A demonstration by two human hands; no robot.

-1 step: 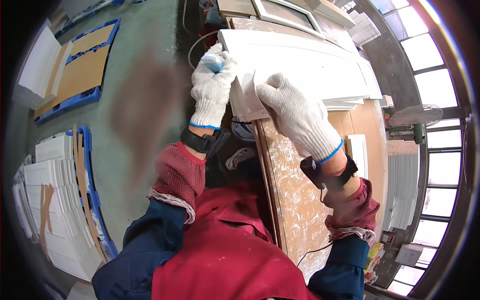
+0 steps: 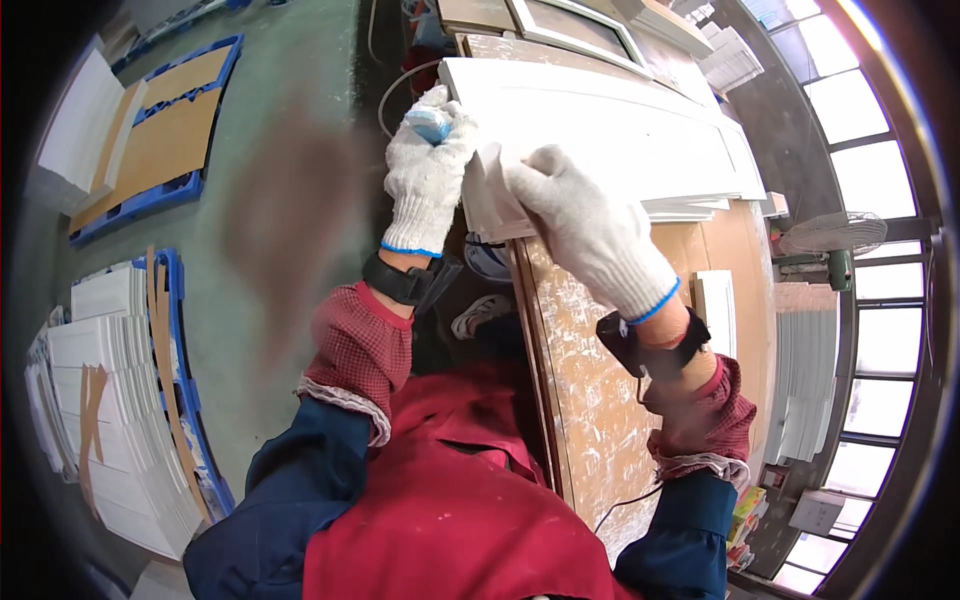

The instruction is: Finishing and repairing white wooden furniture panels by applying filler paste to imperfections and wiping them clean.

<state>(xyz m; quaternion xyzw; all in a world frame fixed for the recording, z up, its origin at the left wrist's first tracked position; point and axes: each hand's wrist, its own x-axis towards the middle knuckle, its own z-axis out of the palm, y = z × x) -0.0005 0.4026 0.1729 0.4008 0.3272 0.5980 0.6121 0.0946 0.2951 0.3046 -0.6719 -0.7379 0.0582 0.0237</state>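
Both my hands wear white knit gloves with blue cuff edges. My left hand (image 2: 430, 165) is closed around a small light-blue block (image 2: 430, 125), beside the near left corner of a white panel (image 2: 590, 120). The panel lies on top of other white panels on the workbench. My right hand (image 2: 590, 225) is closed, thumb and fingers pinched on the edge of a thin white sheet (image 2: 492, 190) that bends at the panel's end. The glove hides part of this sheet, and I cannot make out its material.
The paint-spotted workbench (image 2: 600, 400) runs along my right side. A white frame (image 2: 580, 35) lies at its far end. White panels (image 2: 110, 400) stand on a blue pallet at left, near another blue pallet (image 2: 190, 190) with brown board. A fan (image 2: 832, 240) stands at right.
My right hand has shifted slightly left, toward my left hand, and the thin white sheet is more curled. My left hand has barely moved.
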